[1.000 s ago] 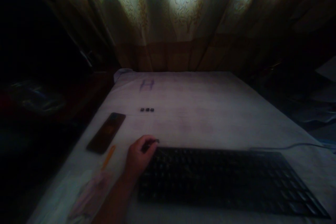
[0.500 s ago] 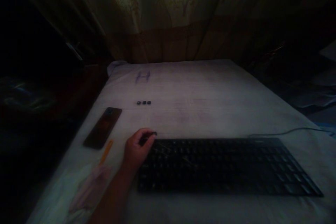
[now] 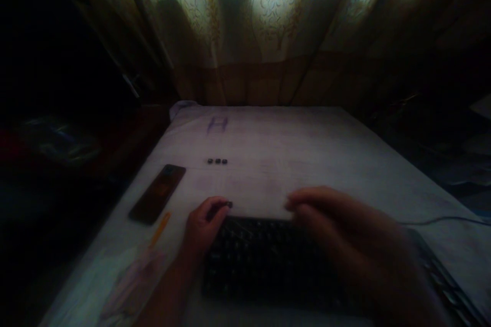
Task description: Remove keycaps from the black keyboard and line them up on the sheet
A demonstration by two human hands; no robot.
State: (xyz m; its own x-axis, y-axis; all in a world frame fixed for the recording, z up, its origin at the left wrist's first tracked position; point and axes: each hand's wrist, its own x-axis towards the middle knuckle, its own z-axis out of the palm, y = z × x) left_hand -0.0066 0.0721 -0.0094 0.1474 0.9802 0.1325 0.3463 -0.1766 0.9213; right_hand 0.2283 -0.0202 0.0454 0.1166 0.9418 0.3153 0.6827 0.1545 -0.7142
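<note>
A black keyboard (image 3: 268, 260) lies across the near part of the cloth-covered table. At its far left corner, my left hand (image 3: 205, 222) pinches a small black keycap (image 3: 229, 204) between thumb and fingertips. Over the keyboard's right half hangs my right hand (image 3: 345, 235), smeared by motion, its thumb and forefinger tips close together; whether anything is between them cannot be made out. Beyond my left hand, three small black keycaps (image 3: 217, 161) sit in a short row on the cloth.
A dark phone (image 3: 157, 194) lies at the left edge of the table (image 3: 307, 148). Nearer me are an orange stick-like handle (image 3: 159, 229) and a crumpled pinkish cloth or bag (image 3: 132, 283). The keyboard's cable (image 3: 445, 220) runs off to the right. A patterned curtain (image 3: 245, 36) hangs behind.
My right hand has come into view from the lower right, over the keyboard. The left hand keeps its pinch on the keycap. The camera has tilted up slightly.
</note>
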